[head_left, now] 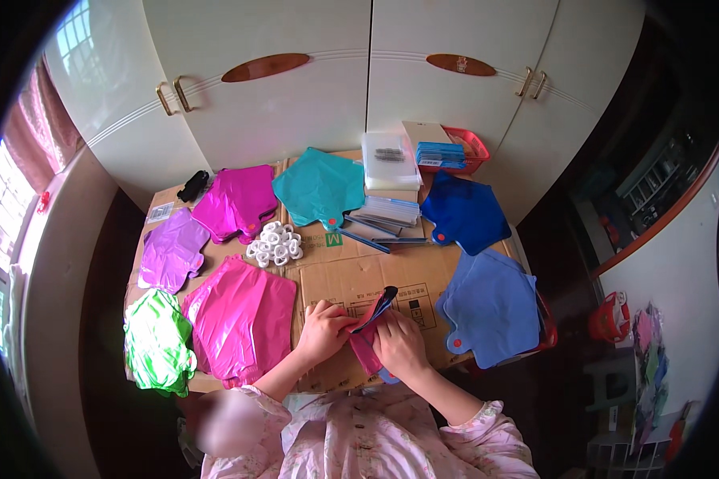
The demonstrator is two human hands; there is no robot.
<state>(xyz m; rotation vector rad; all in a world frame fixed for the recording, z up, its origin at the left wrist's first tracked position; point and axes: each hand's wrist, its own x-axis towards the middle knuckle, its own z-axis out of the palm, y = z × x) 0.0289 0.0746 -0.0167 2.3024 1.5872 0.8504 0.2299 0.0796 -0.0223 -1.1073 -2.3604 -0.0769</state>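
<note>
At the near edge of the cardboard-covered surface (351,279), we have both hands on a small folded bundle of foil pieces (370,326): pink with a dark blue piece on top, its tip sticking up between the hands. Our left hand (324,330) has its fingers curled in and pinching the bundle's left side; our right hand (400,345) has its fingers pressed together over the lower right part, thumb on top. The bundle sits just above the surface, centre front, close to our body. Left of the hands, a stack of hot-pink foil balloons (240,319) lies flat, touching a crumpled green foil stack (157,342) at the surface's left corner. Behind those are a lilac stack (170,250) and a magenta stack (237,201). A heap of small white plastic rings (275,243) sits mid-surface, between the magenta and the teal stack (319,188). Right of the hands, a light blue stack (491,307) overhangs the right edge; a dark blue stack (463,211) lies behind it. Clear plastic bags (389,211) are piled near the middle back, with a taller clear pile (388,158) beyond and a red basket (471,148) at the far right corner. White cupboard doors (295,80) stand behind the surface.
</note>
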